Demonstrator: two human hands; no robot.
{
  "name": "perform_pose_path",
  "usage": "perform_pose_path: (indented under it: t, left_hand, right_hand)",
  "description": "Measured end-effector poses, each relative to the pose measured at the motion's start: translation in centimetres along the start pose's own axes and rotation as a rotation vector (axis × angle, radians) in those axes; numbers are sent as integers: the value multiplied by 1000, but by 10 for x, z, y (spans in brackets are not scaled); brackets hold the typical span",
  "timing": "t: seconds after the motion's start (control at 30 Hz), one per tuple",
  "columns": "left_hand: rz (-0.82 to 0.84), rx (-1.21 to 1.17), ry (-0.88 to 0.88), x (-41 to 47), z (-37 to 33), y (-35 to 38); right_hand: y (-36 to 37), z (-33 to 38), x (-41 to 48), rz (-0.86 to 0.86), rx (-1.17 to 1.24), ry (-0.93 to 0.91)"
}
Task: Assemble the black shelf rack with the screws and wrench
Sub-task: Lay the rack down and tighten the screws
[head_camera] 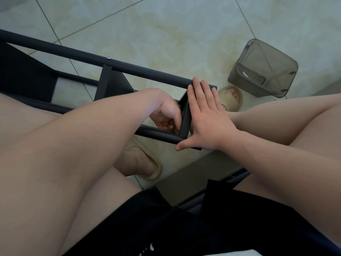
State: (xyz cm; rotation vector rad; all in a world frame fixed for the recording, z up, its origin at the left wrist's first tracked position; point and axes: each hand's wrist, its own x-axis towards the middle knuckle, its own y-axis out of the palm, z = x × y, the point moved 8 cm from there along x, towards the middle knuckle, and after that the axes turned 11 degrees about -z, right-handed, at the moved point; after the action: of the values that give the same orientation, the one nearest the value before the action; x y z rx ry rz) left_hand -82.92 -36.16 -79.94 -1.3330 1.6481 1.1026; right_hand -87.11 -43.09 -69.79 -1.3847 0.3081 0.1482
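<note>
Curled tight, the left hand (167, 116) is held against the inner face of the end panel (185, 117) of the black shelf rack (73, 52). Something small may be pinched there, but whether a screw, the wrench or nothing is held cannot be told, as the fingertips are hidden. From that grip the rack's long tubes run up and to the left across the tiled floor (166, 24), and one fitted screw (108, 57) is seen on the far tube, well to the left of the hands. Just right of the grip, on the panel's outer face, the right hand (204, 117) is laid flat with straight fingers. The panel is only pressed by it, not clasped.

Trouble is most likely to come from that flat palm. If the pressure is eased, the panel may be shifted off its hole, and a screw could then be started crooked or its thread crossed. Anything let go from the hidden pinch would probably be lost on the floor below the grip, between the slippers (144, 163). The rack's round tubes may also be rolled by a hard push. A grey container (263, 69) lies tipped on its side well to the right of the grip. If hardware is kept there, one hand would have to be taken off the panel to reach it.

No brand or label can be read. A white mark on the black shorts (151, 247) is too small and cut off to be made out.
</note>
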Motion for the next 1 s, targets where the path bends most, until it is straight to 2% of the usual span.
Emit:
perform_pose_path:
  t: [0.4,0.6,1.0]
  left_hand:
    - [1,3,-73,1,11,-2]
    - [-19,67,-55,0,4,-1]
    - [13,40,-14,-1,0,0]
  right_hand:
    - [0,0,0,6,6,-1]
    - [1,0,0,5,12,0]
    - [2,0,1,-2,5,0]
